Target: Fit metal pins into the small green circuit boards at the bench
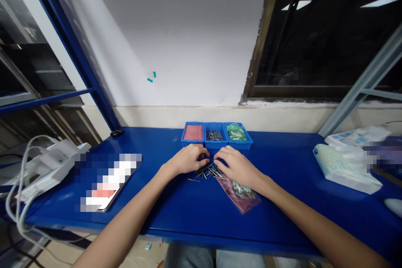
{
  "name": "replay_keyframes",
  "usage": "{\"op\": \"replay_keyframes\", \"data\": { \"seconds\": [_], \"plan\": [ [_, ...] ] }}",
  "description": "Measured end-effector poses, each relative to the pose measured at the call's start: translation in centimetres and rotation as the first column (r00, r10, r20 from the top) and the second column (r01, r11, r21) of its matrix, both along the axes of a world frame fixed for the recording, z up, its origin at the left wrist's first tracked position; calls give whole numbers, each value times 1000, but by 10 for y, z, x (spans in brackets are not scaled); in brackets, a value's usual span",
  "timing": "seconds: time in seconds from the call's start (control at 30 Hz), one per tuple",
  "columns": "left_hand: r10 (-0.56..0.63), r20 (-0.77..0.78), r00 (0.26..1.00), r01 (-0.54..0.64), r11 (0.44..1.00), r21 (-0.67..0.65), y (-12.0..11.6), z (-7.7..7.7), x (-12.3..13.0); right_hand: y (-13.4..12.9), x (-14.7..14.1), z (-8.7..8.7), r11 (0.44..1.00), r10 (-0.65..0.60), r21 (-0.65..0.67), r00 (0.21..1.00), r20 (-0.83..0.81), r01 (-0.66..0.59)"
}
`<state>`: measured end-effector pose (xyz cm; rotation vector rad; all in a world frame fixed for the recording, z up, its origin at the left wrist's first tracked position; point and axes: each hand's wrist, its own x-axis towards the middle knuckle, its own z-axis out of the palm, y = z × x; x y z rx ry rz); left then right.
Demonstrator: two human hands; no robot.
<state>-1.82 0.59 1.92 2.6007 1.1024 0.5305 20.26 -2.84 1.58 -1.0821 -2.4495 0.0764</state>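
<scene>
A loose pile of thin metal pins that look like pop rivets (207, 172) lies on the blue table. My left hand (190, 158) is at the pile's left side, fingers curved, with a gap between thumb and forefinger. Across from it, my right hand (237, 166) reaches over the pile's right side, its fingers bent and apart. I make out nothing held in either hand. Partly under my right hand and wrist lies a clear reddish plastic bag (241, 201) with green and silvery contents. Behind my hands stand three joined blue bins, the middle bin (215, 144) holding small metal parts.
The left bin (183, 138) holds red bags, the right bin (248, 140) green ones. A phone-like flat object (117, 184), partly pixelated, lies left. White power strips with cables (56, 165) sit far left. A tissue pack (345, 167) lies right. A wall (176, 50) rises behind the table.
</scene>
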Motion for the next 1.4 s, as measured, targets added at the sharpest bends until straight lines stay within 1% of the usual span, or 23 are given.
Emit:
{"op": "replay_keyframes", "data": {
  "seconds": [0.1,0.3,0.4,0.47,0.6,0.63,0.73,0.83,0.9,0.97,1.23,1.33,1.4],
  "plan": [
    [-2,-20,1000,0,996,-86,2,3,-4,3,-2,-5,1000,6,15,999,40,-6],
    [-4,19,1000,8,973,-231,8,4,-10,8,1,-8,1000,-7,-8,999,43,7],
    [-11,-35,999,-2,939,-345,10,6,-16,9,1,-9,1000,-7,-14,999,44,8],
    [-11,-66,998,-15,920,-392,11,9,-22,10,1,-10,1000,-1,-12,999,37,1],
    [-40,-68,997,2,877,-480,9,14,-32,10,1,-13,1000,14,-13,1000,20,-14],
    [-49,-72,996,8,872,-490,8,14,-34,10,0,-14,1000,19,-12,1000,15,-19],
    [-70,-106,992,14,889,-458,7,13,-35,9,0,-14,999,39,11,999,18,-39],
    [-130,-128,983,57,886,-460,8,10,-34,10,1,-14,998,47,33,998,29,-48],
    [-170,-90,981,107,872,-478,9,9,-32,11,2,-13,999,44,32,999,26,-45],
    [-183,-39,982,141,862,-487,10,8,-31,12,2,-13,999,41,24,999,18,-41],
    [-216,44,975,209,837,-506,12,13,-32,15,3,-14,999,37,18,999,6,-37],
    [-195,108,975,222,832,-509,12,14,-30,15,3,-13,999,36,27,999,-26,-35],
    [-122,205,971,206,864,-460,12,12,-25,16,2,-10,999,28,-18,995,-98,-30]
  ]
}}
